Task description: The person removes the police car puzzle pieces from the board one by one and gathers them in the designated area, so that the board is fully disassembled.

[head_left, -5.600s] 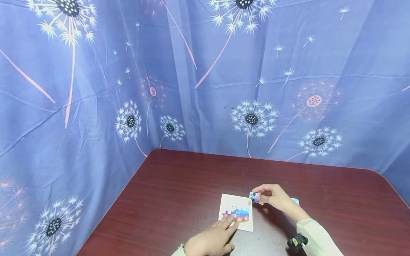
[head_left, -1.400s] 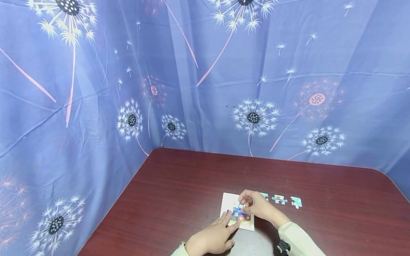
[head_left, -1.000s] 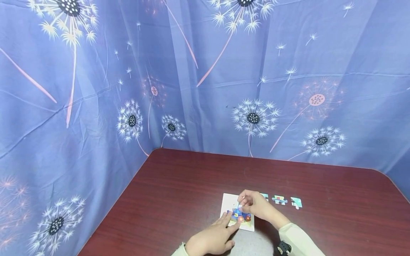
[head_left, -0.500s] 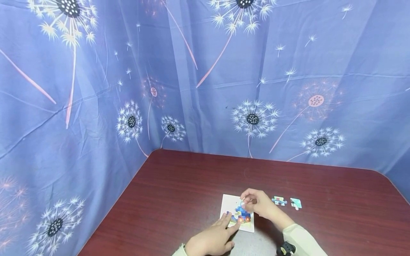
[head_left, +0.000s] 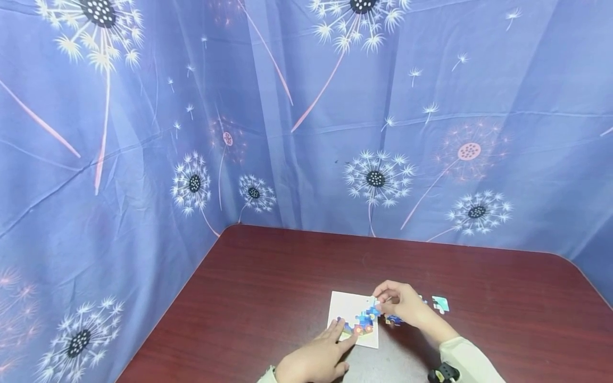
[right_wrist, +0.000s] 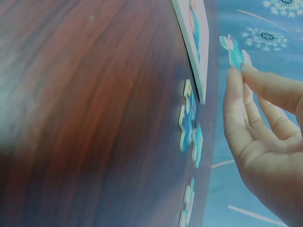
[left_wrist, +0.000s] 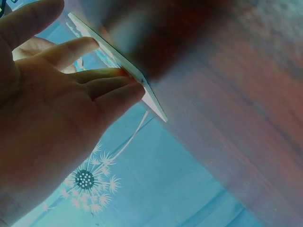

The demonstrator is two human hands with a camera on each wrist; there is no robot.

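Observation:
My left hand [head_left: 313, 359] rests with its fingers stretched out on a white puzzle board [head_left: 344, 301], covering its lower left part. A partly assembled picture of a blue vehicle with orange wheels [head_left: 362, 325] shows on the board. Thumb and fingertips of my right hand [head_left: 409, 309] pinch a light-blue jigsaw puzzle piece [right_wrist: 236, 53], which overlaps the board's right edge in the head view. In the right wrist view the piece is held up clear of the table. The left wrist view shows my left fingertips at the edge of the board [left_wrist: 154, 101].
A dark-blue puzzle piece [head_left: 394, 320] lies right of the board, under my right hand. Another loose piece [right_wrist: 197, 146] lies close to it, and a teal corner piece [head_left: 441, 304] lies farther right. Dandelion-patterned curtains [head_left: 306, 159] stand behind the brown table [head_left: 268, 276].
My right hand has gone from over the board to its right edge, pinching the light-blue piece. A dark-blue piece now shows beside the board. My left hand stays in place.

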